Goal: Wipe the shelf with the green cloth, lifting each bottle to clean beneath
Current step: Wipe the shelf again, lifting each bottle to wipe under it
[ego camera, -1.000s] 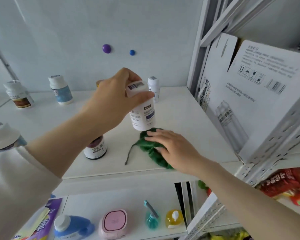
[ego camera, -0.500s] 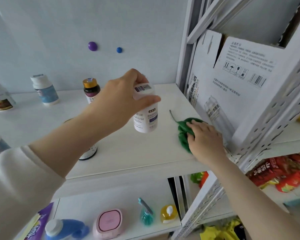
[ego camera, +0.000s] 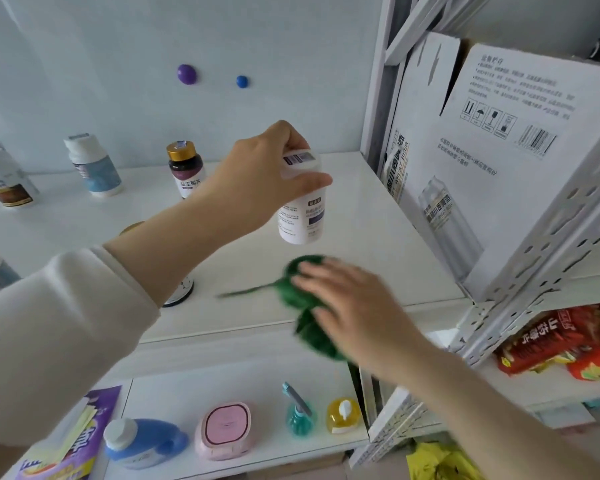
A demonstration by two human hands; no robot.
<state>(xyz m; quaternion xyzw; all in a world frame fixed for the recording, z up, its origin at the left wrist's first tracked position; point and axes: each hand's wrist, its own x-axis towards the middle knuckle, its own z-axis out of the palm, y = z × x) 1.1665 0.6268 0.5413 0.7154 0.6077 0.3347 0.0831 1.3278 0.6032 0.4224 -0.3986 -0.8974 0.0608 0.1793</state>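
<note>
Right hand (ego camera: 354,306) lies with its fingers spread flat on the green cloth (ego camera: 288,289), pressing it to the shelf (ego camera: 378,220) rather than gripping it. Half a second ago the cloth was at the shelf's right end, just beside the cardboard box (ego camera: 499,168). It has now swept back left along the front edge and sits almost under the raised white bottle (ego camera: 302,220). Hand and cloth are both smeared with motion, so the stroke looks to be in progress, and part of the cloth overhangs the front lip.

Left hand (ego camera: 257,181) grips the white bottle round its cap and shoulder, thumb in front and fingers behind. It holds the bottle upright and clear of the shelf, much where it hung a second ago. The forearm reaches in from the lower left, wrist bent slightly down.

By my reading, the right-hand stretch has had its pass and the spot beneath this bottle is being wiped now. The gold-capped bottle (ego camera: 186,171) and the other bottles standing further left have yet to be lifted.
</note>
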